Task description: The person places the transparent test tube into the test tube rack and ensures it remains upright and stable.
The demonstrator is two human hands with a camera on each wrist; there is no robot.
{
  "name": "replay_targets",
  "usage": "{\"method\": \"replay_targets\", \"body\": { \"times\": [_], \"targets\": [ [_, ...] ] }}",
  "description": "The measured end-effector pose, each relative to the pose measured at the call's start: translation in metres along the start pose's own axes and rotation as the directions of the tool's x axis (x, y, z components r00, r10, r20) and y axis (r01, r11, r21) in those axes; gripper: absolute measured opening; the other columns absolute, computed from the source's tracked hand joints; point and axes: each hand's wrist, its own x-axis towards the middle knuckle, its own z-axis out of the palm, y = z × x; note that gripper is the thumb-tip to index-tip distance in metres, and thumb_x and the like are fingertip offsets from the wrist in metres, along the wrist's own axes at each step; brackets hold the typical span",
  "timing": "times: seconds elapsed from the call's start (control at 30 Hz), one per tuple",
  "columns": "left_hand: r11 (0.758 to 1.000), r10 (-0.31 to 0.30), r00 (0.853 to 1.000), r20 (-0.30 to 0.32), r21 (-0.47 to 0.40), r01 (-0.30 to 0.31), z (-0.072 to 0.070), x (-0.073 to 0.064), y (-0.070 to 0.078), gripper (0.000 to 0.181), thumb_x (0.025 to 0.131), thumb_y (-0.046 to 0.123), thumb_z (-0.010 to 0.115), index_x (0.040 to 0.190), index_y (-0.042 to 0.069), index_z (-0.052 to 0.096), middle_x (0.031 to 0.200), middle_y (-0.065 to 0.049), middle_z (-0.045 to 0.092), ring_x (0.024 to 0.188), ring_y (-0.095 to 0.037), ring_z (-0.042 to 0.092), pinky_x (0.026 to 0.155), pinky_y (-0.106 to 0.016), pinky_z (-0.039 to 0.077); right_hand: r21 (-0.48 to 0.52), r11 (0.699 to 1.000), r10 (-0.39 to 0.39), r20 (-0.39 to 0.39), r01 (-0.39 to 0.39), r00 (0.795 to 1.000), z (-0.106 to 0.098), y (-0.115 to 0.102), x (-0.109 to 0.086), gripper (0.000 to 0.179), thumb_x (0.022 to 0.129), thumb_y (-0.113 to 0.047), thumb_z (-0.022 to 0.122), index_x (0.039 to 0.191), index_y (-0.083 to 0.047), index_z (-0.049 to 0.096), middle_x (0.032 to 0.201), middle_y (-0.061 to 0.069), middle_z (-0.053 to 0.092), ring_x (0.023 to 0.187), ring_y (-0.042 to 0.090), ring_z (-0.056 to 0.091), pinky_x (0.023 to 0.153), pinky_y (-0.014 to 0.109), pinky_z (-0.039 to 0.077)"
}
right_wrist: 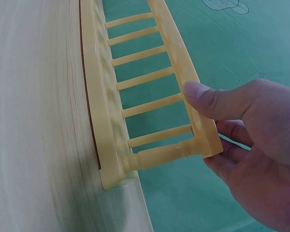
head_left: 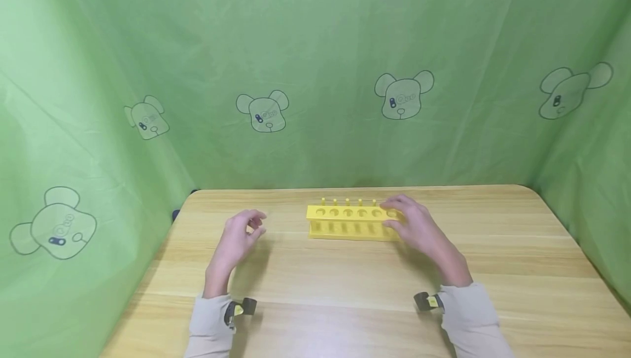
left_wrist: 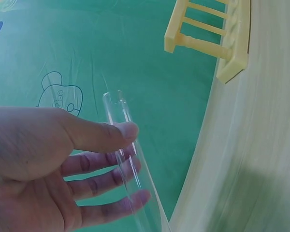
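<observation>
A yellow test tube rack (head_left: 340, 235) stands upright on the table, with a row of round holes along its top and several pegs behind them. My right hand (head_left: 419, 229) grips the rack's right end; in the right wrist view the thumb (right_wrist: 203, 99) lies on the top plate and fingers curl beneath it. Left of the rack, my left hand (head_left: 239, 239) is held above the table. The left wrist view shows a clear test tube (left_wrist: 117, 110) pinched between its thumb and fingers, the upper end sticking out past the thumb. The tube's lower end runs out of that view.
The light wooden table (head_left: 315, 292) has rounded far corners. Green curtains (head_left: 325, 144) printed with bear heads hang behind it and at both sides. A small dark camera (head_left: 250, 306) is strapped at the left wrist, another (head_left: 422, 301) at the right.
</observation>
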Motion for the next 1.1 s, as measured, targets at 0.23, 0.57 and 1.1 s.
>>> {"method": "replay_targets", "body": {
  "times": [0.23,0.57,1.1],
  "targets": [
    [0.999,0.008,0.999,-0.039,-0.051,-0.01,-0.0045,-0.0002,0.0013,0.028,0.088,-0.003,0.077,0.116,0.0,0.071,0.101,-0.015,0.07,0.094,-0.025,0.068,0.077,-0.032,0.064,-0.003,1.0,-0.014,-0.008,0.014,1.0,0.0003,0.0011,0.0001,0.041,0.089,-0.004,0.078,0.127,0.004,0.066,0.13,0.021,0.061,0.12,0.044,0.058,0.106,0.06,0.048],
    [0.99,0.009,0.994,-0.111,-0.135,-0.025,-0.0051,0.0033,0.0028,0.028,0.089,-0.005,0.076,0.117,0.0,0.071,0.105,-0.013,0.073,0.098,-0.027,0.07,0.081,-0.031,0.064,0.005,1.0,0.007,0.01,-0.007,1.0,0.0,0.0009,0.0003,0.041,0.09,-0.005,0.077,0.128,0.004,0.065,0.132,0.021,0.061,0.121,0.043,0.058,0.107,0.059,0.048],
    [0.966,0.008,0.981,-0.195,-0.253,-0.058,-0.0035,0.0065,0.0075,0.029,0.089,-0.004,0.077,0.117,-0.002,0.071,0.105,-0.014,0.073,0.099,-0.03,0.07,0.08,-0.029,0.063,0.006,1.0,0.002,0.005,-0.002,1.0,-0.0009,-0.0002,0.0004,0.041,0.089,-0.003,0.077,0.128,0.004,0.065,0.131,0.022,0.061,0.121,0.044,0.058,0.106,0.06,0.048]
  ]
}}
